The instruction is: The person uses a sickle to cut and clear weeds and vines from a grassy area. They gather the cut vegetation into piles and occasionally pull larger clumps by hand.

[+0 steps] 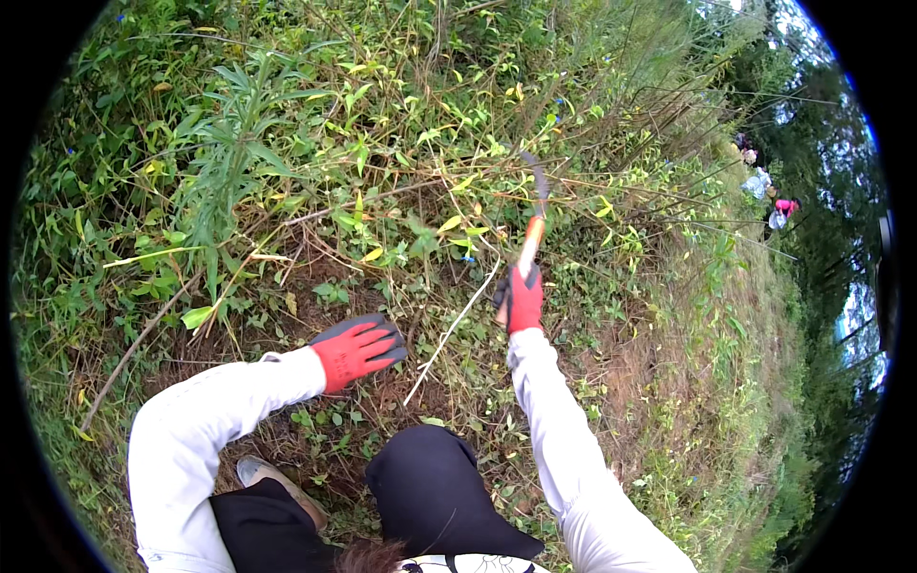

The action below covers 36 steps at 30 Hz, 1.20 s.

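My right hand (521, 298), in a red and black glove, grips the pale wooden handle of a sickle (531, 233). Its curved dark blade (538, 174) is raised among thin green stems. My left hand (358, 349), in the same kind of glove, is spread flat over bare brown soil and dry stalks, holding nothing. A pale cut stalk (453, 329) lies on the ground between the two hands. Both arms wear white sleeves.
Dense weeds and tall leafy plants (239, 153) fill the slope ahead and to the left. My dark-trousered knee (430, 487) and a shoe (272, 482) are below. Grass runs along the right side. Other people (769, 196) work far off at the upper right.
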Available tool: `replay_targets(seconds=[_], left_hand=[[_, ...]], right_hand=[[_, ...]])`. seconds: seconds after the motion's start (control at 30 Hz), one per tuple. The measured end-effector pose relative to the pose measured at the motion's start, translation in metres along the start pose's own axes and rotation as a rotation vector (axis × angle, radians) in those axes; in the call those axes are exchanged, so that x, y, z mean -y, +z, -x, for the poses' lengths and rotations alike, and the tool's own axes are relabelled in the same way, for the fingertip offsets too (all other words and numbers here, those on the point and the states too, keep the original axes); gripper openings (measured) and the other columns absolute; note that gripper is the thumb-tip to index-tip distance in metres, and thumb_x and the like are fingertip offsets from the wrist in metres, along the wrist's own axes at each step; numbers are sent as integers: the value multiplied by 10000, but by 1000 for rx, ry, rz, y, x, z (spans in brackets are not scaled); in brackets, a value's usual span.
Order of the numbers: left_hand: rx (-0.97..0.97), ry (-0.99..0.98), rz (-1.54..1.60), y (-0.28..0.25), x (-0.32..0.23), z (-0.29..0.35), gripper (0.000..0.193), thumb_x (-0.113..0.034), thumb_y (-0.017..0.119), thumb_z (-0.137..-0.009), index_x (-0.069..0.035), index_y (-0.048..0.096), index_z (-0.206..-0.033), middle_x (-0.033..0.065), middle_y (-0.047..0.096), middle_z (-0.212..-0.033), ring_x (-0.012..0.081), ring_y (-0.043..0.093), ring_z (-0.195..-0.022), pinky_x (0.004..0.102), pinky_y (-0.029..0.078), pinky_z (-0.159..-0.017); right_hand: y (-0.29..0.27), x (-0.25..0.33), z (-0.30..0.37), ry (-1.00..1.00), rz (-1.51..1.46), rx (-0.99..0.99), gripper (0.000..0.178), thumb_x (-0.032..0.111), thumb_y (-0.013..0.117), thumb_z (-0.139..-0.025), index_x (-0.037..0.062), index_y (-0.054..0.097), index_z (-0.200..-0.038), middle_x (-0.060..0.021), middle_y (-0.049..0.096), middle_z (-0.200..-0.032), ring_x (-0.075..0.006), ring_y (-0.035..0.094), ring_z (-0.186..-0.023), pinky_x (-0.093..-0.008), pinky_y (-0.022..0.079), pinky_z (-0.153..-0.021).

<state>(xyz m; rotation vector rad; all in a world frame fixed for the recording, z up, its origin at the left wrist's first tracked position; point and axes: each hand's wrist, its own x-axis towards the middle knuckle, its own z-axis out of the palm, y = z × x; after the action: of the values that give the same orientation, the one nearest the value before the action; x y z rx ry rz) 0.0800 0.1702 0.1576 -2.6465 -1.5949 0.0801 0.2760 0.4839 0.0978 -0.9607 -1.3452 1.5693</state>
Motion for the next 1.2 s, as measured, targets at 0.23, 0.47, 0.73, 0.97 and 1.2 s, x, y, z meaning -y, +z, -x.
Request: replay_targets(seconds=[0.23,0.47,0.73,0.97,1.2], left_hand=[[-350,-106,-83,7,34,-48,602,-78,476,-832,-113,369,-1423,100,392,-1482,279,351,-1400,459,252,-1191],[17,-805,-227,57,115,-85,1064,-404,756,-624,-58,259,-1499,271,219,-1539,445,162,-1441,528,84,-1193],[284,-1218,-92,147,222,-22,854,-298,793,-682,-102,399,-1414,172,551,-1296,281,560,-1155,437,425,-986],[168,-1071,-10,139,198,-4,303,-261,721,-710,-77,667,-944,154,696,-992,310,656,-994,388,515,-860],[168,-929,-36,113,169,-29,401,-229,770,-686,-52,618,-1014,142,697,-933,314,668,-919,391,509,-833]], right_hand=[[88,-20,56,-117,787,576,610,336,629,-868,137,399,-1397,-234,643,-1113,-410,626,-1027,-420,482,-879],[53,-16,79,27,838,538,683,384,615,-873,142,347,-1453,-215,652,-1119,-379,640,-1027,-414,480,-891],[85,35,94,34,993,642,793,493,568,-871,62,295,-1478,-282,587,-1221,-419,573,-1133,-451,437,-974],[107,10,69,-99,1119,617,644,379,604,-847,53,395,-1362,-193,660,-1075,-375,632,-990,-430,498,-875],[57,-53,114,-189,1085,514,743,349,637,-866,11,286,-1427,-207,660,-975,-379,639,-899,-451,503,-782]])
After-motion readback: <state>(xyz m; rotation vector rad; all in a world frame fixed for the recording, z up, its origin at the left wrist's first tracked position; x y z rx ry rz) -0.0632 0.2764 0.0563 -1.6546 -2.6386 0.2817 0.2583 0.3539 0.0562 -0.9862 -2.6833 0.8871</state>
